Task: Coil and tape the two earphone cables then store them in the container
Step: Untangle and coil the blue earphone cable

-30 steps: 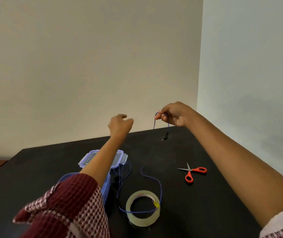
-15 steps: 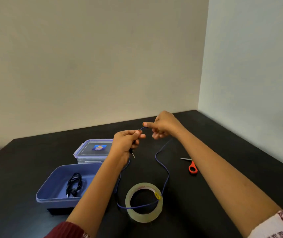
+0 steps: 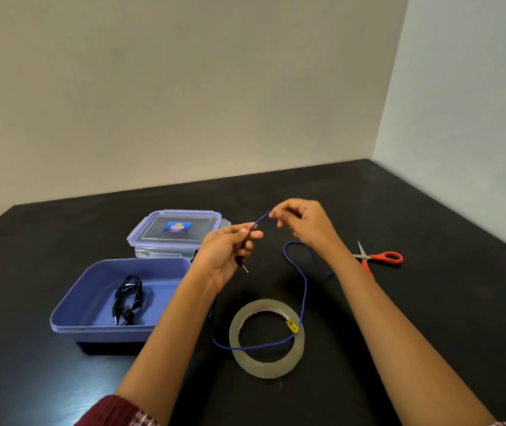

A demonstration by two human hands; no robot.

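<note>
A blue earphone cable [image 3: 305, 290] runs between both hands above the black table. My left hand [image 3: 225, 252] pinches it near the plug end, and the jack hangs just below the fingers. My right hand [image 3: 302, 224] pinches the cable a short way further along. The slack drops to the table and loops across the clear tape roll [image 3: 266, 338]. A coiled black earphone [image 3: 127, 298] lies inside the open blue container [image 3: 73, 318] at the left.
The container's clear lid [image 3: 178, 233] lies behind it. Red-handled scissors [image 3: 379, 258] rest to the right of my right forearm. Walls close off the table [image 3: 430, 302] at the back and right.
Both hands came down and closer together from the raised position a second ago. My left hand took hold of the cable near the plug. The view tilted down.
</note>
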